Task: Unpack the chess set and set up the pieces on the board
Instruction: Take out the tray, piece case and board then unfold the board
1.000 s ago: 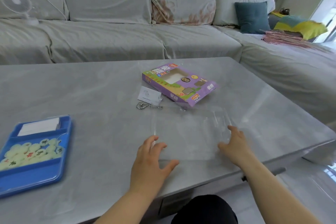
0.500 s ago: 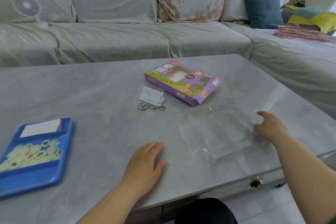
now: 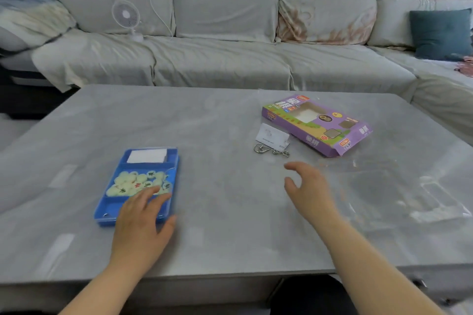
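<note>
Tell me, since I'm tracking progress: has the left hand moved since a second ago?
Yes. The left hand went left, from clear of the blue tray to over its near right corner.

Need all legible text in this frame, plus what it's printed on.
"象棋": side panel of the purple box; the large title on its top looks the same.
Orange logo tags on the box: blurred, unreadable.
White card: print too small.
Chess pieces in the blue tray: red and dark characters, too blurred.
</note>
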`<state>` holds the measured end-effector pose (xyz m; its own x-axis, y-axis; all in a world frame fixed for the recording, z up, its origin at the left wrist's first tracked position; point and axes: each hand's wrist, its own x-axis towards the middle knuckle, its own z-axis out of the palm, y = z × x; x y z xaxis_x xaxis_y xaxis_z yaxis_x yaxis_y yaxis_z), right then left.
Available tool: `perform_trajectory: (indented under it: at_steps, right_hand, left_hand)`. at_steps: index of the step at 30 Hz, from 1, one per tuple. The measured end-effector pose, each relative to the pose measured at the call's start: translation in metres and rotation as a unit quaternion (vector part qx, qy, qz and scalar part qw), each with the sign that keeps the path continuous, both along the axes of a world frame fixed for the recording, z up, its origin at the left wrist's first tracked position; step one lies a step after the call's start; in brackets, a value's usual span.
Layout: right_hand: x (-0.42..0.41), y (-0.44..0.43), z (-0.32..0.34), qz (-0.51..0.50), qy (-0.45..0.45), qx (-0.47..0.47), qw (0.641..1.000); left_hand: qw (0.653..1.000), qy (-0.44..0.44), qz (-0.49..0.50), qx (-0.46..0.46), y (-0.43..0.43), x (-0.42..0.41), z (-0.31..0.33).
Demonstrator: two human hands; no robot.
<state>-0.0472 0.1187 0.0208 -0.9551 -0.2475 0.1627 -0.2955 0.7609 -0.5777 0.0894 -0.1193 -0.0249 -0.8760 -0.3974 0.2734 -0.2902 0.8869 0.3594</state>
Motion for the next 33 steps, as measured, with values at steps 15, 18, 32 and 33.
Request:
perform_trajectory:
  at_steps: [15,18,32,33]
  right_hand:
    - [0.048,-0.186,-0.025,0.119,-0.213,-0.060,0.968]
    - [0.033,-0.205,-0.021,0.067,-0.270,-0.087,0.957]
    - [0.002,-0.227,-0.005,0.104,-0.335,0.066,0.934]
    - [0.003,-0.230,-0.004,0.106,-0.324,0.080,0.937]
  left_hand:
    - [0.978,-0.004,0.098,0.184,-0.067,0.032,-0.012]
    - [0.972,0.019,0.122,0.200,-0.071,0.029,-0.015]
    - [0.985,-0.035,0.107,0.134,-0.074,0.026,-0.020]
    - [0.984,-0.041,0.108,0.134,-0.074,0.026,-0.020]
